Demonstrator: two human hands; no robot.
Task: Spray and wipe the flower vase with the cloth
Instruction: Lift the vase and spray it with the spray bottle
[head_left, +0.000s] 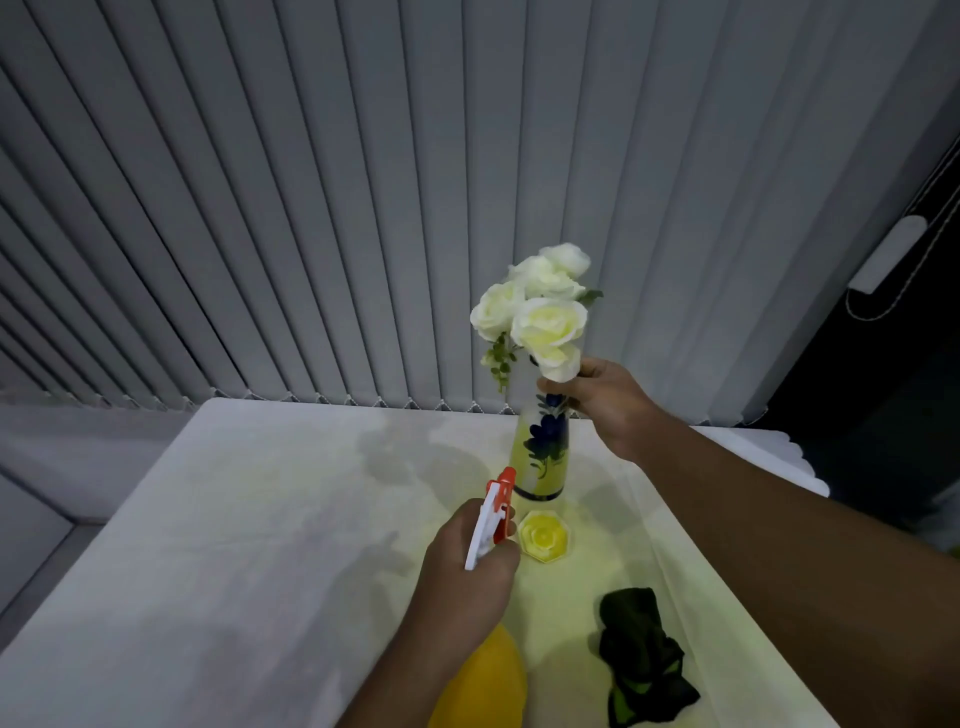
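- The flower vase, a tall frosted one with a yellow lower half and blue painted flowers, is standing upright on the table, between the two hands and beyond the left one.
- The right hand is gripping the vase's narrow neck, fingers curling around it just under the blooms, thumb on the near side; the hand is closed on the glass.
- White artificial roses with small green sprigs are rising out of the vase directly above the right hand, the lowest bloom touching its fingers.
- The left hand is wrapping around the neck of a spray bottle, closed tight on it; the white and orange trigger head is sticking up out of the fist and its orange nozzle is pointing toward the vase's lower body, close to it but apart.
- The bottle's yellow body is showing below the left wrist, partly hidden by the forearm.
- A small yellow flower-shaped dish is lying on the table just right of the left hand, in front of the vase's base.
- The cloth, dark green and crumpled, is lying loose on the table beneath the right forearm, touched by neither hand.
- Grey vertical blinds are hanging behind the table, beyond both hands.
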